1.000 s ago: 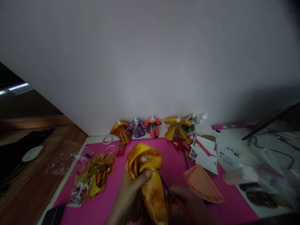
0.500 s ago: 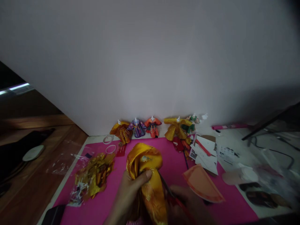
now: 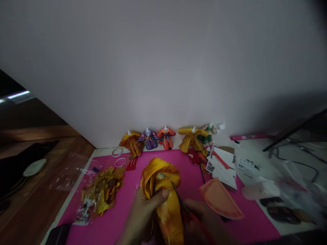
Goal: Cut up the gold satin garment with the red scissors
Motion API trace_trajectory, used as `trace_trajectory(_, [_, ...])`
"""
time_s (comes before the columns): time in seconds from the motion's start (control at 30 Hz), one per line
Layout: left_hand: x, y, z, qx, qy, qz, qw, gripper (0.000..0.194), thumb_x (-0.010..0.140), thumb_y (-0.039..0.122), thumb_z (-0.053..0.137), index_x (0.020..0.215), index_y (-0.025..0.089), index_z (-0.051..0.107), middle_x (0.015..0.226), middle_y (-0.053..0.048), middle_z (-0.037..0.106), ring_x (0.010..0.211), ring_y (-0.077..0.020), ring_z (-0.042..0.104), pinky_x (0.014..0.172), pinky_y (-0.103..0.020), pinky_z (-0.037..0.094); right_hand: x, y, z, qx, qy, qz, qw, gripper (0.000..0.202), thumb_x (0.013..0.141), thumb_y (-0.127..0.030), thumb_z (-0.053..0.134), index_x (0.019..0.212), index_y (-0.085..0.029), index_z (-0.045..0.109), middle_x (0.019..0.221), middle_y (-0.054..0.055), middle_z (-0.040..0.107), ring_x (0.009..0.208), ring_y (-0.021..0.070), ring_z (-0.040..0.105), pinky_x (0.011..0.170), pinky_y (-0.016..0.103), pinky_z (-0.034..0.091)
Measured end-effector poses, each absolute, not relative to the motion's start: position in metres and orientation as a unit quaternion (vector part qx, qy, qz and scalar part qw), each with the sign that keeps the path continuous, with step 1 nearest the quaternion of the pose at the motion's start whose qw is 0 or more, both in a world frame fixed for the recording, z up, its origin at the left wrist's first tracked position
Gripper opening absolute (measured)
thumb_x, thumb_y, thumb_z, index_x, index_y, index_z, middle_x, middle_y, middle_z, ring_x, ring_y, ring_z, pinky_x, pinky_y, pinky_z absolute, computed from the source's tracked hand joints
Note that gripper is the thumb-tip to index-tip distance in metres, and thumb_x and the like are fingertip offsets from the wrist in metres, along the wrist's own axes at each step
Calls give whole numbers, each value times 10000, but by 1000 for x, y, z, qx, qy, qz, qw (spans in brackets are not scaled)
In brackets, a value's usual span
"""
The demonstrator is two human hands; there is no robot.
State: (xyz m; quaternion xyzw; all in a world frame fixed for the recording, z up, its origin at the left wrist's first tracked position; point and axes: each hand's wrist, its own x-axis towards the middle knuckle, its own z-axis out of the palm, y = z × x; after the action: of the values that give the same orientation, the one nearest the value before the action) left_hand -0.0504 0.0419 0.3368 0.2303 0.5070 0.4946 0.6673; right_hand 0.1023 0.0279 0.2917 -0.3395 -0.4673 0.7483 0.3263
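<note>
My left hand (image 3: 141, 214) grips a bunched piece of shiny gold brocade fabric (image 3: 159, 180), thumb pressed on its front. Close beside it at the bottom edge, my right hand (image 3: 204, 224) holds red-handled scissors (image 3: 187, 211) whose dark blades point up into the cloth's right side. Both hands hover over a pink mat (image 3: 189, 177). Lower parts of the hands are cut off by the frame.
Several small dressed dolls (image 3: 166, 137) line the wall. Gold fabric scraps in plastic (image 3: 102, 190) lie left, two white rings (image 3: 119, 156) behind them. An orange fabric piece (image 3: 219, 199) and folded papers (image 3: 223, 163) sit right; blurred clutter and cables fill the far right.
The gold fabric and my left hand have shifted slightly right and lower. The scissors stay against the cloth's right side.
</note>
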Motion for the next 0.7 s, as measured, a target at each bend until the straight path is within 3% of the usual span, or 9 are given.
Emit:
trace_trajectory(0.1, [-47,40,340,231,500,498,670,266,583,290,877,768,147,752,639,-42,731,648,-238,697,629,-304,542,104,27,288,-343,-441,763,325,569,864,-658,564,1084,-165,747,875,82,758,905,268,722,818,382,562])
trace_trajectory(0.27, [-48,40,337,224,503,493,674,305,568,307,892,793,139,772,707,-47,744,663,-212,683,653,-283,527,103,27,290,-308,-392,808,312,609,818,-680,610,1082,-148,739,837,96,754,834,279,735,801,416,568])
trace_trajectory(0.43, [-48,40,339,235,509,490,667,286,572,308,887,774,150,760,655,-44,735,635,-232,687,621,-303,537,106,27,290,-338,-403,792,310,568,860,-660,566,1037,-153,752,837,87,749,874,270,718,801,387,568])
trace_trajectory(0.6, [-48,40,337,224,504,501,667,267,594,280,875,798,150,762,701,-53,748,644,-227,692,643,-306,546,106,27,280,-341,-414,771,342,538,761,-660,691,946,-160,764,880,82,748,879,274,710,817,388,560])
trace_trajectory(0.7, [-52,43,330,245,497,485,676,303,601,298,877,836,140,771,698,-65,748,687,-241,699,650,-307,549,103,26,277,-340,-408,775,342,534,787,-662,660,953,-166,764,885,85,749,902,282,707,814,388,558])
